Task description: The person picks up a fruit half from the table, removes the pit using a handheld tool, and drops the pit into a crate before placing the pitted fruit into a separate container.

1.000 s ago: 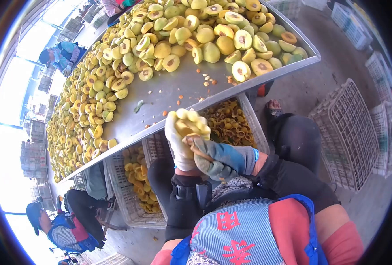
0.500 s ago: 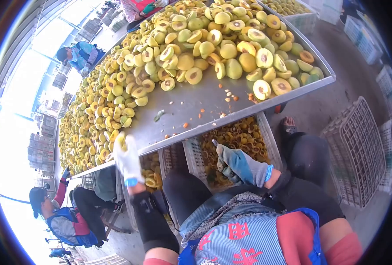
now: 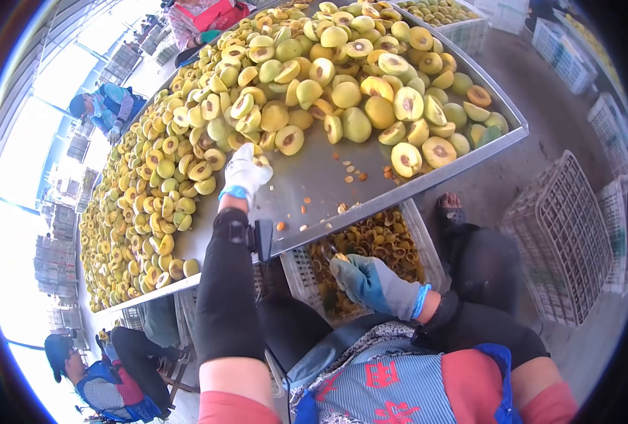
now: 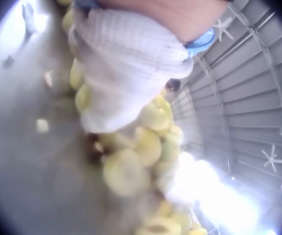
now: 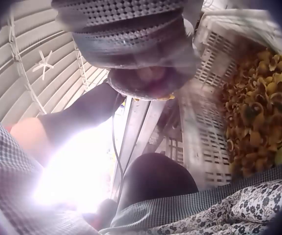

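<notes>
Looks like the picking-up step imo: left hand (image 3: 247, 174) is at the fruit halves (image 3: 289, 140), upper middle of the frame, can't tell its grip. Right hand (image 3: 381, 284), lower middle, grips a small tool (image 3: 339, 257). Next probably needs a clean pinch.

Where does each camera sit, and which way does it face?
Head: on the head, looking forward and down at the metal table of halved fruit; shows both hands, left and right, arms, lap.
Left wrist: on the left wrist, looking past that gloved hand across table and fruit to the ribbed roof.
Right wrist: on the right wrist, looking past that hand toward crate and roof; shows clothing, a knee, a dark-sleeved arm.
Shared: head and right wrist both see the crate.
</notes>
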`<state>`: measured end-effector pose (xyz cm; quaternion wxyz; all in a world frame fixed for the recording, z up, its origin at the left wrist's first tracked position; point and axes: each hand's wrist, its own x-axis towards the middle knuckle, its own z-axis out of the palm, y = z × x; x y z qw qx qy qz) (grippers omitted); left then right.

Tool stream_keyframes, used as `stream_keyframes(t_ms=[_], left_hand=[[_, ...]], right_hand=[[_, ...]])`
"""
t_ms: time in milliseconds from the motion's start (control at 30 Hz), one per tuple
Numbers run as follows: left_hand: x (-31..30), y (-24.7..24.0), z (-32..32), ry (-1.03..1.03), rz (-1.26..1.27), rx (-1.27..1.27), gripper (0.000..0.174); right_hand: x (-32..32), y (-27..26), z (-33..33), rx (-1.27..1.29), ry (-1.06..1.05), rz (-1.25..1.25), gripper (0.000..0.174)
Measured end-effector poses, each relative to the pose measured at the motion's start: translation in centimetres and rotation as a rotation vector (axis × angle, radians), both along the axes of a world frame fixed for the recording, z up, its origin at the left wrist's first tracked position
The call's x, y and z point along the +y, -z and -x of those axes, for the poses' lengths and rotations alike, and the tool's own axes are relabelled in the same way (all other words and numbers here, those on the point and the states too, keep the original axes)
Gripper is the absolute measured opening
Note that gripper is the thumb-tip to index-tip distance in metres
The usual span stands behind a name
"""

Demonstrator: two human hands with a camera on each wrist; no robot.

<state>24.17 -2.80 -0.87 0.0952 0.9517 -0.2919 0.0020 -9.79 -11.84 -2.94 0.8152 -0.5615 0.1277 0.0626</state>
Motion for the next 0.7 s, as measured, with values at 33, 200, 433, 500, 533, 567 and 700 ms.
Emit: stream_keyframes(t_ms=[33,200,433,500,533,567,700], left_hand=[[1.2,0.1,0.6,0.035,0.292,0.309,0.043],[3.4,-3.9,12.2,-0.030,1.199,1.008,0.041],[2.4,-3.1,23.3,-0.222,1.595,1.336,0.040],[2.2,-3.0,24.4,-0.235,1.631,1.389,0.042],[2.0,-2.8,24.6,-0.235,1.673,1.349,0.040],[1.7,-2.7,24.9,-0.244,1.687,1.285,0.040],[0.3,-2.3,25.8,-0.259,1.717,1.111,0.039]], right_hand=[[0.1,0.1,0.1,-0.045,0.037,0.018,0.030],[0.5,0.2,-0.4,-0.309,0.238,0.071,0.029],[0.1,-0.8,-0.1,-0.266,0.241,0.326,0.040],[-0.3,-0.3,0.3,-0.239,0.204,0.378,0.048],[-0.3,-0.4,0.4,-0.255,0.210,0.378,0.049],[-0.3,-0.5,0.5,-0.271,0.214,0.377,0.050],[-0.3,0.4,0.5,-0.210,0.175,0.336,0.053]])
